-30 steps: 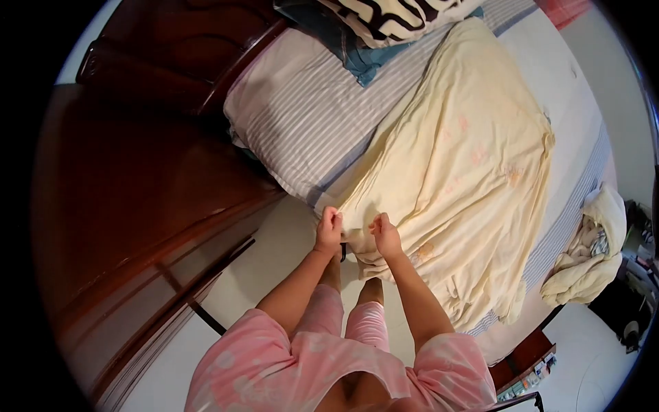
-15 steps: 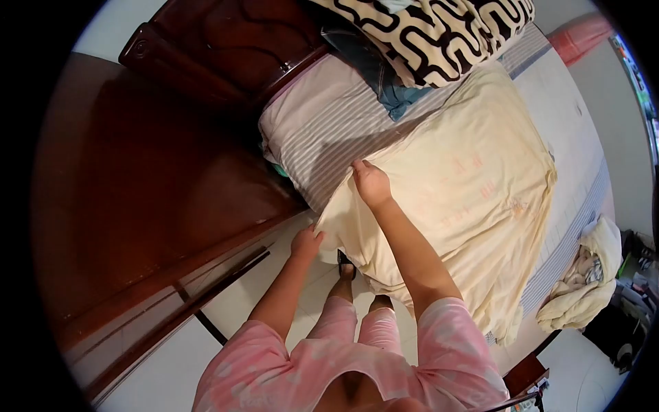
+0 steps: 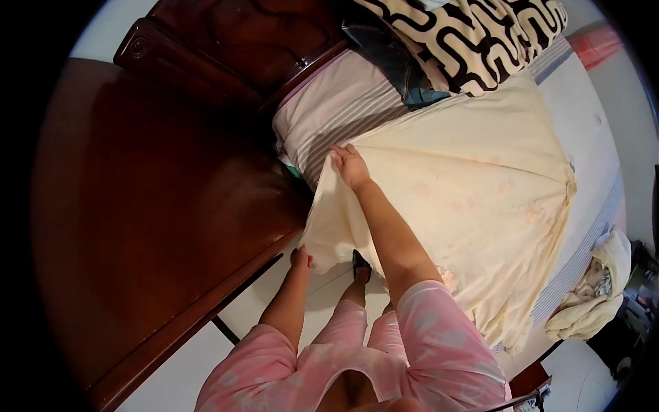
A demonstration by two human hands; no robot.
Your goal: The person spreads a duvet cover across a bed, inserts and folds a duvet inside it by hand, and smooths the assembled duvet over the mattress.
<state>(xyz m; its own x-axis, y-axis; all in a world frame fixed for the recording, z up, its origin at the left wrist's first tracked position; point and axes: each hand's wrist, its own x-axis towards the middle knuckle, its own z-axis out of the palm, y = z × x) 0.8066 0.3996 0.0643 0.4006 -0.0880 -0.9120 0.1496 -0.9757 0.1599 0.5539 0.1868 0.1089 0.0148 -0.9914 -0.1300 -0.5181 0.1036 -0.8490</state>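
A cream-coloured sheet point(image 3: 453, 172) with faint pinkish prints is spread over part of the bed. My right hand point(image 3: 351, 167) is closed on its upper edge, near the head end, and creases fan out to the right from there. Lower and further left, my left hand point(image 3: 300, 259) grips a hanging corner of the same sheet beside the bed. The fingertips of that hand are partly hidden by cloth. Between the two hands the edge is stretched and lifted off the mattress.
A dark wooden headboard point(image 3: 233, 48) and a brown wooden surface point(image 3: 165, 206) stand at left. The striped bed cover point(image 3: 347, 103) shows beyond the sheet. A black-and-cream patterned blanket point(image 3: 473, 41) lies at the far side, over dark blue cloth point(image 3: 415, 86). Bundled cream fabric point(image 3: 597, 288) sits at right.
Both hands have moved left, the left one also slightly down in view, drawing the sheet's edge with them. The sheet is flatter and tauter, with straight creases across it.
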